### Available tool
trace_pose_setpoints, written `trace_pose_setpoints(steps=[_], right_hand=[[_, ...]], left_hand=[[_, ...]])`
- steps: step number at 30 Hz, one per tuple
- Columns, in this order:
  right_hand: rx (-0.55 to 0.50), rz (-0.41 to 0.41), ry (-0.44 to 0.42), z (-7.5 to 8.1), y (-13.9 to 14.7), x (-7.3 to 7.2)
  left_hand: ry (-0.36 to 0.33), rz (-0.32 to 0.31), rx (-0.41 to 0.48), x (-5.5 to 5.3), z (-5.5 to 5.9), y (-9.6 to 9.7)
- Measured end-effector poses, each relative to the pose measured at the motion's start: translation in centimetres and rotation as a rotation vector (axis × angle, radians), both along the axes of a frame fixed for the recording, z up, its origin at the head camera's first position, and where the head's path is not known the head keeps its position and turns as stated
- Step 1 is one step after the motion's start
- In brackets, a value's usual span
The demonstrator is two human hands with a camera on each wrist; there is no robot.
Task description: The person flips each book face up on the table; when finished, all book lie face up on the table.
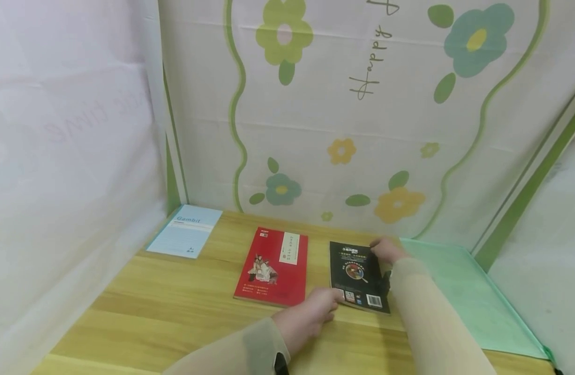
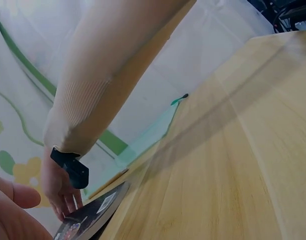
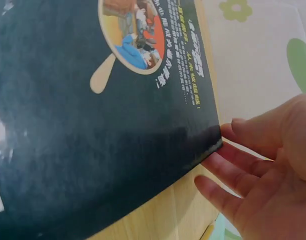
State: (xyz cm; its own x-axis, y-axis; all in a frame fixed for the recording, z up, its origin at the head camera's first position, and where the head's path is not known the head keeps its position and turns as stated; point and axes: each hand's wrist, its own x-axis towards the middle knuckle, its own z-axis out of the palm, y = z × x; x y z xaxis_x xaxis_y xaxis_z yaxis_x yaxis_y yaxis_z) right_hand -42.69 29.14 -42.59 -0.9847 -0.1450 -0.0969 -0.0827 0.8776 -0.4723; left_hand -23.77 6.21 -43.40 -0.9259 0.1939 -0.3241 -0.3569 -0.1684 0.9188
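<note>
A black book (image 1: 355, 276) with a barcode and a round picture lies on the wooden table, slightly tilted in the left wrist view. At its upper right corner my right hand (image 1: 389, 250) pinches the edge; the right wrist view shows the thumb at the edge and fingers (image 3: 233, 172) partly under the corner. My left hand (image 1: 311, 315) holds the lower left corner, its fingers curled. In the left wrist view, that hand (image 2: 15, 210) shows only in part, and its contact is out of frame. Left of the black book lies a red book (image 1: 275, 268).
A pale blue "Gambit" notebook (image 1: 186, 232) lies at the back left. On the right is a translucent green folder (image 1: 475, 297), partly behind the right forearm. A thin brown-edged thing (image 2: 108, 184) shows beside it. Flowered cloth walls (image 1: 306, 114) surround the table.
</note>
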Motion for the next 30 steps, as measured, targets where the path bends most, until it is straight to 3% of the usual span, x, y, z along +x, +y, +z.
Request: trace_pose_setpoints(steps=[5,9,12,22,30], right_hand=[[-0.145,-0.052,0.037,0.2,0.6,-0.1],[-0.34,-0.088,-0.002,0.4,1.1,-0.1],[-0.431,-0.101,-0.021,0.5,1.4,-0.1],[-0.532,-0.142,-0.016,0.8,1.0,0.1],[-0.575,-0.078,-0.068,1.3,1.0,0.3]], left_hand=[[-0.016,0.006,-0.021,0.1,0.3,-0.2],[-0.021,0.018,-0.035,0.2,0.3,-0.3],[-0.025,0.032,-0.046,0.2,0.3,-0.3],[-0.027,0.059,-0.06,0.3,0.5,-0.3],[-0.015,0.073,-0.068,0.7,0.7,-0.5]])
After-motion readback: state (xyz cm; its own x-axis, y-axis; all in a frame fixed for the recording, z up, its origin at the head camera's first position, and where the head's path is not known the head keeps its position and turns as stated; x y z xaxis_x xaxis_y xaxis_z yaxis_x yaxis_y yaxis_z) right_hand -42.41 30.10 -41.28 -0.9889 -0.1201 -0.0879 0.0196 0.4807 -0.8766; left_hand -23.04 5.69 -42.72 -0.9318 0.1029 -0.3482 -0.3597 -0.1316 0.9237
